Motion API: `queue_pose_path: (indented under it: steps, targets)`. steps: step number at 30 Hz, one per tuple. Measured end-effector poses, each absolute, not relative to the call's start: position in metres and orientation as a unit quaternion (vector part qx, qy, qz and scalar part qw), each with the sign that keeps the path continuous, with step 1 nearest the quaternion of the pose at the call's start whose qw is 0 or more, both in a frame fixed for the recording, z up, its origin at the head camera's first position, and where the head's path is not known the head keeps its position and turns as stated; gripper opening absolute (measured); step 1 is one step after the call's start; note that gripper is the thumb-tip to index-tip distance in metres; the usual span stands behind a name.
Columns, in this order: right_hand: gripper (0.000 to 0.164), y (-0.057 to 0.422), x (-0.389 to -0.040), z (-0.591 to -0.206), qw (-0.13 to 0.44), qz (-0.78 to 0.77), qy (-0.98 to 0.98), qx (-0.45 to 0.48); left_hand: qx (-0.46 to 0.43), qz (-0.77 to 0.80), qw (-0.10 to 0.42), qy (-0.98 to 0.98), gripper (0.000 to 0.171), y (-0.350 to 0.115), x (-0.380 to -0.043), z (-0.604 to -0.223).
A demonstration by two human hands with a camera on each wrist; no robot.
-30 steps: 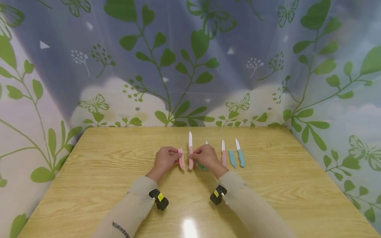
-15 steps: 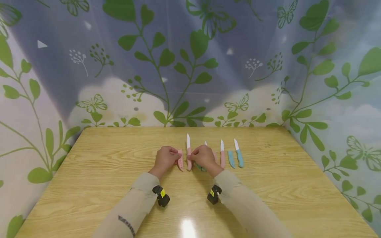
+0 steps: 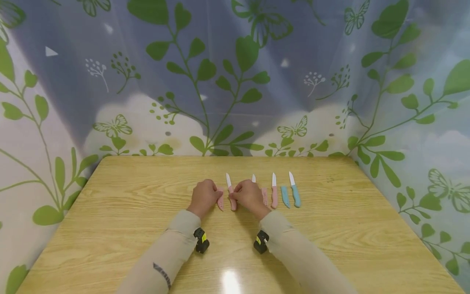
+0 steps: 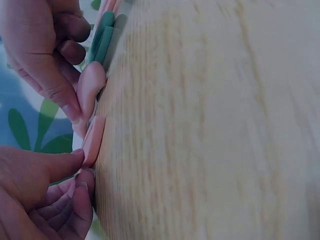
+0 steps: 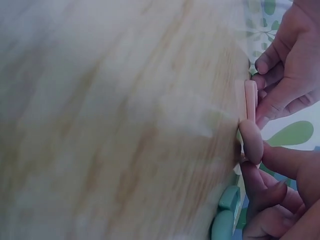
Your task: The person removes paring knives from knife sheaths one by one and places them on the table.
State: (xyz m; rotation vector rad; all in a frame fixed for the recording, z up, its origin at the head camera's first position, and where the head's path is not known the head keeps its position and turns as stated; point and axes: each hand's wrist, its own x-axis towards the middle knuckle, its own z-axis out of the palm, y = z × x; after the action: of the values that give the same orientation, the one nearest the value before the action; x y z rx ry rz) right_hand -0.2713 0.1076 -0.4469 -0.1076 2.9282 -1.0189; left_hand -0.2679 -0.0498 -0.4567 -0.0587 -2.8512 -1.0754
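Note:
My left hand (image 3: 203,198) pinches a pink knife sheath (image 3: 220,200) between thumb and fingers, at or just above the table. Close beside it, my right hand (image 3: 249,197) pinches the handle of a pink paring knife (image 3: 233,204), its white blade pointing away and slightly left. Sheath and knife lie side by side, apart. In the left wrist view, the thumb presses on the end of the pink sheath (image 4: 94,142); the pink handle (image 4: 91,82) is in the right hand's fingers. Green handle and sheath pieces (image 5: 223,220) lie by the right hand, mostly hidden in the head view.
Right of my hands lie another pink sheath (image 3: 264,196), a pink knife (image 3: 274,197), a blue sheath (image 3: 285,197) and a blue knife (image 3: 296,196). A white blade tip (image 3: 253,178) shows behind my right hand. A leaf-patterned curtain (image 3: 227,102) borders the wooden table (image 3: 139,183).
The pink knife's blade tip has come nearer and swung left. My right hand has shifted slightly left with it. The left hand still pinches the sheath, whose upper end is now more covered.

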Motion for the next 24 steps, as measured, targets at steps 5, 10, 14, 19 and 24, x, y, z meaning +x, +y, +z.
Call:
queue_pose_path:
  steps: [5, 10, 14, 19, 24]
  targets:
    - [0.019, 0.1064, -0.2713, -0.4477, 0.009, -0.313, 0.949, -0.040, -0.019, -0.349, 0.044, -0.936, 0.022, -0.0477, -0.2665, -0.4555]
    - [0.020, 0.1060, -0.2708, -0.4473, 0.006, -0.296, 0.954, -0.039, -0.023, -0.343, 0.050, -0.938, 0.023, -0.0474, -0.2662, -0.4563]
    - [0.022, 0.1064, -0.2699, -0.4468, 0.004, -0.292, 0.956, -0.042, -0.023, -0.344, 0.053, -0.937, 0.023, -0.0473, -0.2660, -0.4563]
    - [0.022, 0.1062, -0.2692, -0.4469, 0.009, -0.295, 0.955, -0.043, -0.022, -0.354, 0.054, -0.933, 0.023, -0.0473, -0.2652, -0.4569]
    - [0.022, 0.1057, -0.2691, -0.4460, 0.013, -0.295, 0.954, -0.043, -0.019, -0.358, 0.054, -0.932, 0.028, -0.0478, -0.2657, -0.4567]
